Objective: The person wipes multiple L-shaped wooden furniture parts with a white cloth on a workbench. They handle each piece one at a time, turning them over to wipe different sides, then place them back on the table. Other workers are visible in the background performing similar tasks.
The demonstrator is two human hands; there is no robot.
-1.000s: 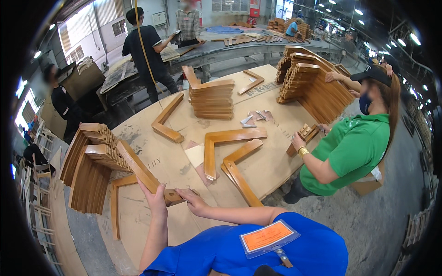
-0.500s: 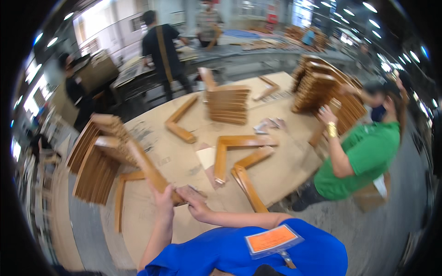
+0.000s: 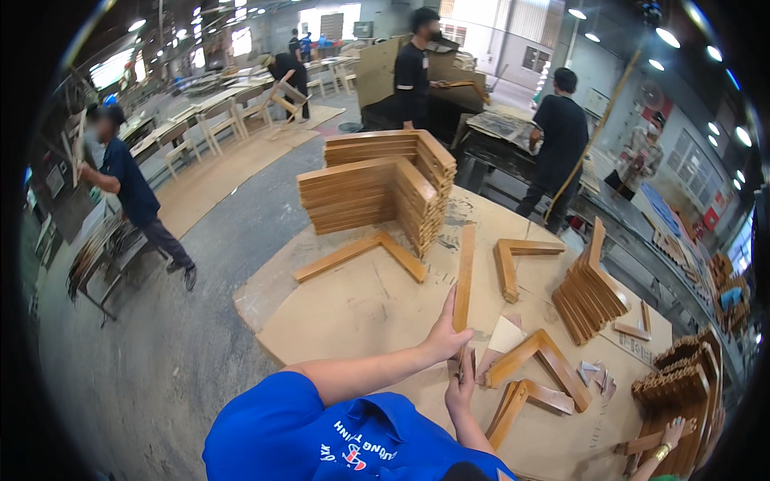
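Observation:
Upright in front of me stands a varnished wooden frame piece, its lower end gripped by my left hand. Close below it, my right hand is closed around a small brownish sheet that looks like folded sandpaper, against or near the lower end of the wood. My fingers hide much of that end and of the sheet. Just right of my hands lie an L-shaped wooden piece and another angled one. A pale paper sheet lies beside them.
The board-topped table carries a tall stack of L-shaped pieces, a smaller stack and crumpled scraps. At lower right, a co-worker's hand touches another stack. Several people work beyond; one stands at left.
My view has swung left, bringing the tall stack to the middle and the green-shirted co-worker mostly out of sight. The held wood now stands upright; both hands keep their hold.

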